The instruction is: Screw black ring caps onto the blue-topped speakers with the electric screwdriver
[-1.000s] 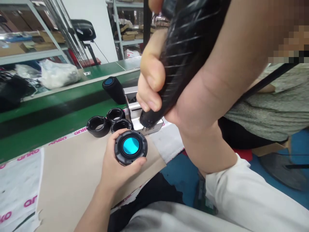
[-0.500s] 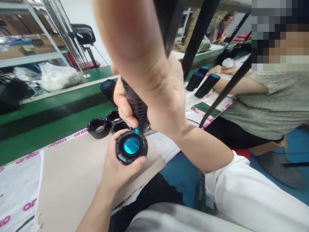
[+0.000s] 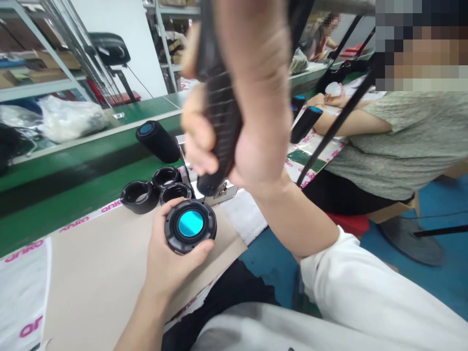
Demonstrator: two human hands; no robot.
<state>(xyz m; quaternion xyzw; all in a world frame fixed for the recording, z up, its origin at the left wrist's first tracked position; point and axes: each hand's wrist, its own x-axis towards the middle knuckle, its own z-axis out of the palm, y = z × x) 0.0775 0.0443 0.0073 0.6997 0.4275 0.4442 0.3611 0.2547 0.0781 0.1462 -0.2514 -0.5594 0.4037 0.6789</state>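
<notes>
My left hand (image 3: 164, 248) grips a round black speaker end cap (image 3: 190, 226) with a shiny blue centre, its face turned upward. My right hand (image 3: 256, 146) is raised above it, wrapped around a black ribbed handheld tool (image 3: 219, 122). The tool stands nearly upright, with its lower tip (image 3: 206, 185) just above and behind the cap. The tool's upper part is blurred, and I cannot tell exactly what kind it is. Beyond the cap sit three black rubber rings (image 3: 139, 196).
A black cylindrical speaker (image 3: 157, 141) lies on the green conveyor belt (image 3: 73, 168). A metal fixture (image 3: 219, 196) stands behind my hands, beside a cardboard sheet (image 3: 98, 273). At right, a co-worker (image 3: 380, 131) sits beside a black cylinder (image 3: 306, 124), with a dark strap (image 3: 338, 124) crossing the view.
My right hand has lifted the tool from the metal fixture, passed near the cap, and stands it more upright. My left hand still holds the cap. The view has swung, bringing the co-worker's arms into sight.
</notes>
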